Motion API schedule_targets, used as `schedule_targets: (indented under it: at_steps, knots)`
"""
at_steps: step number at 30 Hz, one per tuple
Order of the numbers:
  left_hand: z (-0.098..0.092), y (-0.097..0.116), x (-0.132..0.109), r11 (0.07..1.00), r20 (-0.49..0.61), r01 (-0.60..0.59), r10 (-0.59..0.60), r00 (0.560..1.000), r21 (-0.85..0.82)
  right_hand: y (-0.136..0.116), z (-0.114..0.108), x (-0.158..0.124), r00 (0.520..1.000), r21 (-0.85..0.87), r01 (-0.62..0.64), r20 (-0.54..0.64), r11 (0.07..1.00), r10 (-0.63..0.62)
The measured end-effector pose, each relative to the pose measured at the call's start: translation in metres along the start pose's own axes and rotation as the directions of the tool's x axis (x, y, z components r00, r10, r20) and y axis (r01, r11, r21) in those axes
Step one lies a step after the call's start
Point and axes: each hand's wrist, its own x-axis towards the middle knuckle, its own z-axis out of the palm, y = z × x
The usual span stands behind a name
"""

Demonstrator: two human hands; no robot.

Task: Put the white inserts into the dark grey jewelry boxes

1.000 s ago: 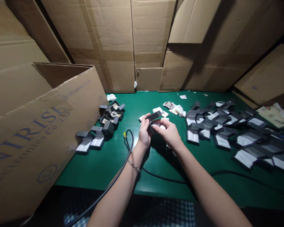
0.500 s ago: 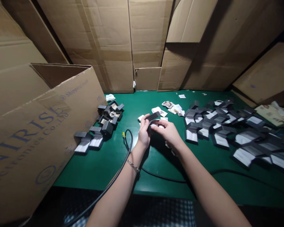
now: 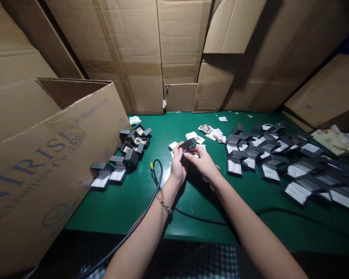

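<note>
My left hand [image 3: 177, 164] and my right hand [image 3: 202, 161] meet over the middle of the green table [image 3: 192, 193], both closed around one small dark grey hinged box [image 3: 187, 145] with its lid raised. The left thumb and fingers pinch the box's left side. The right fingers curl at its right side, over something white that I cannot make out. A thin bracelet [image 3: 164, 204] circles my left wrist. White slips of paper [image 3: 195, 136] lie just beyond the hands.
A heap of open dark boxes with white inserts [image 3: 279, 159] covers the table's right. A smaller group of boxes [image 3: 125, 155] sits left, beside a big open carton [image 3: 46, 155]. A black cable [image 3: 159, 178] crosses the front. Cardboard sheets [image 3: 177, 58] wall the back.
Both hands with the box have drifted slightly up and away from me. The hold on the box is unchanged.
</note>
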Motion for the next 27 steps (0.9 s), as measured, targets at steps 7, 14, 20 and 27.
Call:
schedule_targets:
  at_steps: [7, 14, 20, 27]
  knots:
    - [0.000, 0.012, 0.008, 0.998, -0.133, 0.021, -0.030, 0.991, -0.067, -0.006, -0.009, 0.001, 0.999, 0.052, -0.001, -0.041, 0.999, 0.003]
    - [-0.003, 0.014, 0.007, 0.998, -0.097, -0.059, 0.060, 0.993, 0.011, 0.004, -0.011, 0.001, 1.000, -0.138, 0.026, 0.003, 0.990, -0.026]
    - [-0.007, 0.012, 0.007, 0.995, -0.068, -0.079, 0.083, 0.994, 0.068, -0.004, -0.012, -0.002, 1.000, -0.170, -0.010, 0.017, 0.985, 0.013]
    - [-0.007, 0.012, 0.008, 0.992, -0.070, -0.090, 0.096, 0.993, 0.085, -0.004, -0.010, -0.003, 1.000, -0.174, 0.000, 0.004, 0.985, 0.001]
